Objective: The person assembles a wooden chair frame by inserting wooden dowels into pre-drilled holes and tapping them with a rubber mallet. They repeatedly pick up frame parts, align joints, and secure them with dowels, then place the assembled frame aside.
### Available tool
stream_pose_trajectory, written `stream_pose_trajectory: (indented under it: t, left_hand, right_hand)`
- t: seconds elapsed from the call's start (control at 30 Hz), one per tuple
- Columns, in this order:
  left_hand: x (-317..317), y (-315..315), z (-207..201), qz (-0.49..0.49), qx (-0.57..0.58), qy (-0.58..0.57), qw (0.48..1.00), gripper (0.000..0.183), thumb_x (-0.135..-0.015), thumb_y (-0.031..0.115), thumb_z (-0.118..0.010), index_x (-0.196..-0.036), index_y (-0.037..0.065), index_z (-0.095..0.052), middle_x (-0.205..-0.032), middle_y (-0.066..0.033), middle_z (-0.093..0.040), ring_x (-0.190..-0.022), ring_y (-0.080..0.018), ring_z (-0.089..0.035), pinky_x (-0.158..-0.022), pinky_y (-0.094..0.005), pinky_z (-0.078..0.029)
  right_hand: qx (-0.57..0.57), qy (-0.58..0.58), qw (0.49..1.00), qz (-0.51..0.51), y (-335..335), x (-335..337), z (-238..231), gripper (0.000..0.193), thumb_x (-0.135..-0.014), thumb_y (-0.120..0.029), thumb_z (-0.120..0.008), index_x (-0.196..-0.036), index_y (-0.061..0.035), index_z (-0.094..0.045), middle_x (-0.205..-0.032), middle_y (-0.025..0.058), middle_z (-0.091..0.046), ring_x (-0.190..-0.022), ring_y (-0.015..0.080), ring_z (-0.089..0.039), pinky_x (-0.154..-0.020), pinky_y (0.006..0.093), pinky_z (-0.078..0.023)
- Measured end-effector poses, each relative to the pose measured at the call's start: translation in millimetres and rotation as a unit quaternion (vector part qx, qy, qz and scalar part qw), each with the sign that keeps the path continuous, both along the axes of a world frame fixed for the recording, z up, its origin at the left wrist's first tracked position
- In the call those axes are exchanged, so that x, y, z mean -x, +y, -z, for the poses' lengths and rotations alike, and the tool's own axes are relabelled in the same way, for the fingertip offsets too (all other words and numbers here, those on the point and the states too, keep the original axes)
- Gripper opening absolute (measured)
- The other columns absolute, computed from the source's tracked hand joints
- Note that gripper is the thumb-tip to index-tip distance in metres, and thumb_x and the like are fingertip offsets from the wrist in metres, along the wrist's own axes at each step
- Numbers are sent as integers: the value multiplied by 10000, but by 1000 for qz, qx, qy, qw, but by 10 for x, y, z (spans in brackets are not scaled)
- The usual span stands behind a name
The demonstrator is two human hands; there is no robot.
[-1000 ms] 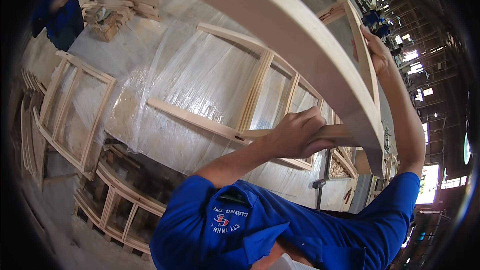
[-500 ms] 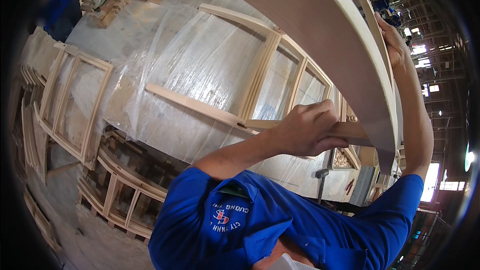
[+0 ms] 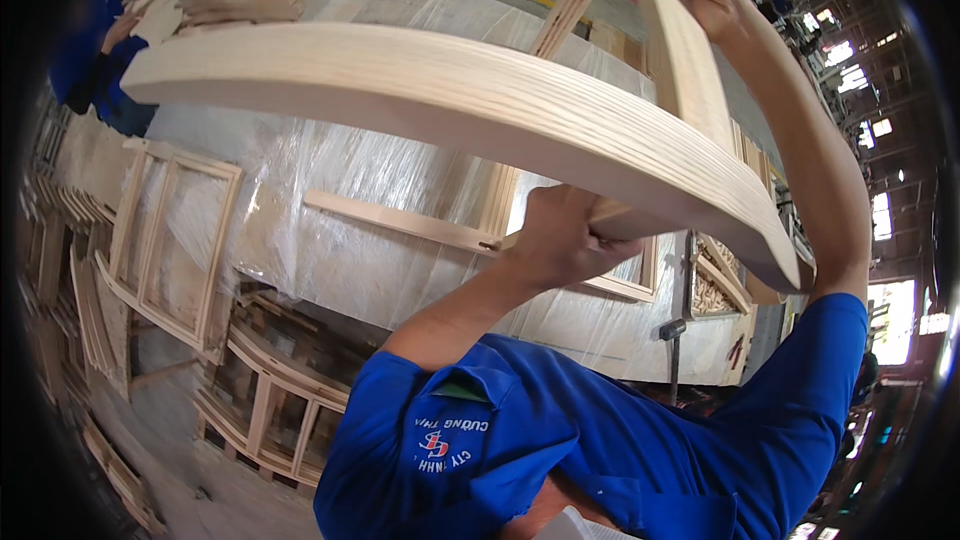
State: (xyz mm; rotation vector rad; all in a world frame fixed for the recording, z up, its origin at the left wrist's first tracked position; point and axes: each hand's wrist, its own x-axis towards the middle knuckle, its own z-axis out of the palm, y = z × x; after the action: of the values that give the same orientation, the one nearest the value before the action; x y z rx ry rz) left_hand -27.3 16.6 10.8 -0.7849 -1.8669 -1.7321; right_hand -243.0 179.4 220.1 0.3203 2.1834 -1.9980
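Observation:
A pale wooden frame (image 3: 430, 85) is lifted over the table, its long curved rail sweeping from the far left to the near right. My left hand (image 3: 575, 235) is closed round a crosspiece (image 3: 618, 218) beneath that rail. At the far right, my right hand (image 3: 712, 2) grips the frame's other long member (image 3: 680, 50), fingers wrapped over its edge. Below, a second wooden frame (image 3: 400, 220) lies on the plastic-covered table (image 3: 370, 275), largely hidden by the raised one and my left hand.
Slatted frames (image 3: 165, 230) lean at the left, with more curved frames (image 3: 265, 410) below the table. A hammer (image 3: 673, 330) and a bin of small wood pieces (image 3: 712, 280) are at the near right. Stacked wood (image 3: 240, 2) and another person (image 3: 95, 50) are at the far left.
The raised frame has swung down and turned, its curved rail now reaching across to the far left. My right hand has moved up and left; my left hand has shifted slightly left and down.

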Motion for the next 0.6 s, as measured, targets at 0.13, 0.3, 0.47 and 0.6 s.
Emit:
stream_pose_trajectory:
  t: [0.13,0.3,0.47,0.6]
  left_hand:
    - [-18,2,-105,-15,-13,-78,997,584,-719,271,-896,-1187,21,-651,-987,-211,-765,-882,-350,-779,-750,-401,-642]
    - [-2,-28,-189,-12,-12,-49,999,554,-715,206,-889,-1187,41,-650,-928,-179,-765,-884,-280,-791,-733,-389,-633]
    - [15,173,-238,-50,64,-13,997,421,-745,162,-858,-1070,2,-644,-810,-145,-754,-777,-232,-786,-681,-333,-613]
    - [33,22,-394,-80,34,-57,995,316,-776,140,-840,-991,-4,-658,-776,-70,-731,-695,-173,-739,-644,-301,-588]
  right_hand:
    - [-121,14,990,76,-60,-237,22,304,-1104,-356,-496,-1196,-67,-519,-862,29,-605,-715,136,-586,-616,309,-524]
    - [-263,133,955,-27,1767,-1323,268,454,-1089,-470,-537,-1310,-79,-600,-966,5,-640,-836,132,-644,-743,327,-599]
    - [-382,136,880,249,4066,-3339,2249,360,-1059,-372,-594,-1069,-14,-627,-760,63,-624,-661,151,-598,-590,353,-490]
    - [-597,-210,746,207,4204,-5033,3659,527,-897,-406,-747,-1246,-27,-637,-1203,295,-682,-1139,473,-650,-964,542,-518]
